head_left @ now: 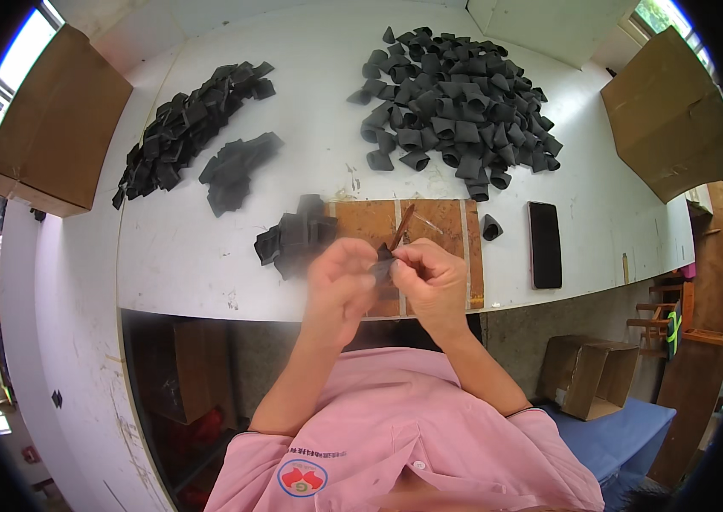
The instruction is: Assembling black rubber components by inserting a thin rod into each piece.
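Note:
My right hand (431,277) is closed in a pinch at the edge of a small black fabric-like piece (384,254). Close beside it on the left is my left hand (342,282), its fingers curled toward the same piece but smeared by motion. A slim reddish-brown stick (405,224) rises from the piece at a slant; its lower end is hidden. Both hands are over an orange-brown board (451,224) with pale stripes. Left of the board lies a small heap of flat black pieces (295,235). One rolled black piece (491,227) sits just right of it.
A big pile of rolled black pieces (464,107) covers the far right of the white table (310,111). Flat black pieces (186,128) form a long row at far left, with a smaller heap (238,173) nearby. A phone (545,245) and cardboard boxes (71,119) flank the work.

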A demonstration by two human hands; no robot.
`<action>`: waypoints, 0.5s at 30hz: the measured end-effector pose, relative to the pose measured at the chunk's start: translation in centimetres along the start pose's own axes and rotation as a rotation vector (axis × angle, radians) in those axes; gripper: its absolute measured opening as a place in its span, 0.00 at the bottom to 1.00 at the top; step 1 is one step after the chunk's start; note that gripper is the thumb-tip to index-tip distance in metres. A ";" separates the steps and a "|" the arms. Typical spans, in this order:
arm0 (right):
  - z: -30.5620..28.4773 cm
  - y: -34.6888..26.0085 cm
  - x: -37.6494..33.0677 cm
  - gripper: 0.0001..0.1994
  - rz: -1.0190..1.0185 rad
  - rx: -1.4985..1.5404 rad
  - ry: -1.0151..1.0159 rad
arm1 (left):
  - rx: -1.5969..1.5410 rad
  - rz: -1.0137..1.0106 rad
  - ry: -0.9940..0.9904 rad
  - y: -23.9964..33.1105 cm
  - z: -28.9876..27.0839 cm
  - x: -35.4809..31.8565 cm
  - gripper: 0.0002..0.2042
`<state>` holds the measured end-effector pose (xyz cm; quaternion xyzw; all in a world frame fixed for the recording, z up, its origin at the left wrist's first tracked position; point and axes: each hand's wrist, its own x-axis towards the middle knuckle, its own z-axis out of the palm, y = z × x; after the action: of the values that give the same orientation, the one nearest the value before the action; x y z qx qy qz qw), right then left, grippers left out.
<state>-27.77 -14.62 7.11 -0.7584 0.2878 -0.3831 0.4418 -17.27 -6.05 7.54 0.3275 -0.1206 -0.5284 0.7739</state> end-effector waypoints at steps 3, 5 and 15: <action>-1.0 0.3 0.2 0.03 0.572 0.832 -0.229 | -0.011 -0.129 -0.047 0.6 -0.2 -0.4 0.11; -1.2 0.2 -0.3 0.03 0.767 1.359 -0.332 | 0.220 0.016 0.087 0.5 2.3 -0.5 0.09; -4.0 -5.1 5.9 0.13 0.203 0.582 -0.394 | -0.407 -0.051 -0.319 3.6 3.7 1.9 0.08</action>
<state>-27.46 -18.71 14.81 -0.6279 0.1501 -0.2497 0.7217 -15.74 -8.37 12.34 0.0807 -0.1240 -0.6060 0.7815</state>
